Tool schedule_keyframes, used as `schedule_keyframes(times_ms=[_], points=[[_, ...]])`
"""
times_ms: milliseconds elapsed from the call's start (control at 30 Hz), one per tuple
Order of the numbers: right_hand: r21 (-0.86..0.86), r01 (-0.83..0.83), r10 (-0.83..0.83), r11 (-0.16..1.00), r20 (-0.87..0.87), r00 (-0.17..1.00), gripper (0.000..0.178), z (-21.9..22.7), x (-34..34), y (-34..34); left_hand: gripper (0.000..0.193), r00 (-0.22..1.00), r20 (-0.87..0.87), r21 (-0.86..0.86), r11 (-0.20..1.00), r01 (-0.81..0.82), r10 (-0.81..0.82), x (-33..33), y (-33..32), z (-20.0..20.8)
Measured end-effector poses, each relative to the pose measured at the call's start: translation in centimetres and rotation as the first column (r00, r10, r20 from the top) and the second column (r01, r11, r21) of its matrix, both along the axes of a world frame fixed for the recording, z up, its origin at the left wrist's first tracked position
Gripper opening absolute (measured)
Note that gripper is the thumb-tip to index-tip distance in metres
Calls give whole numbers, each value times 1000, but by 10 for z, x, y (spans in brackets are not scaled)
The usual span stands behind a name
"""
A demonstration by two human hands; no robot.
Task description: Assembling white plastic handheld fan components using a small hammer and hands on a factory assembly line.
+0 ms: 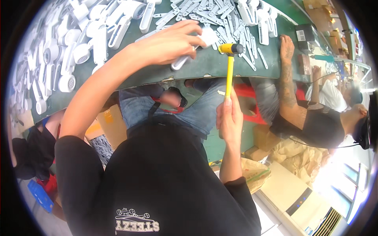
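Observation:
My left hand (169,41) reaches over the green table (204,67) and grips a white plastic housing part (193,49) lying near the table's front edge. My right hand (229,118) holds the yellow handle of a small mallet (230,59) upright. The mallet's yellow and black head hovers just to the right of the white part, close to my left fingers.
Heaps of white plastic housings (67,43) cover the table's left side, and flat white strips (220,15) lie at the back. A co-worker in a black shirt (315,122) sits to the right with a hand (286,45) on the table. Cardboard boxes (110,126) stand below.

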State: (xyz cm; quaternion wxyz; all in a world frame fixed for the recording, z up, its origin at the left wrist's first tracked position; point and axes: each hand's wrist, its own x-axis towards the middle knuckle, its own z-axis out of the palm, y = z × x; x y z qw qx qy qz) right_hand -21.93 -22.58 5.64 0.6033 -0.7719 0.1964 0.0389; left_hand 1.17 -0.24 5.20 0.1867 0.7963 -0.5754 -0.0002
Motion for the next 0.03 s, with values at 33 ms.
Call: schedule_keyframes(times_ms=[33], points=[[1, 3, -3, 1000, 4, 1000, 50, 0, 0, 0, 36, 996, -68, -72, 996, -59, 54, -4, 9, -4]])
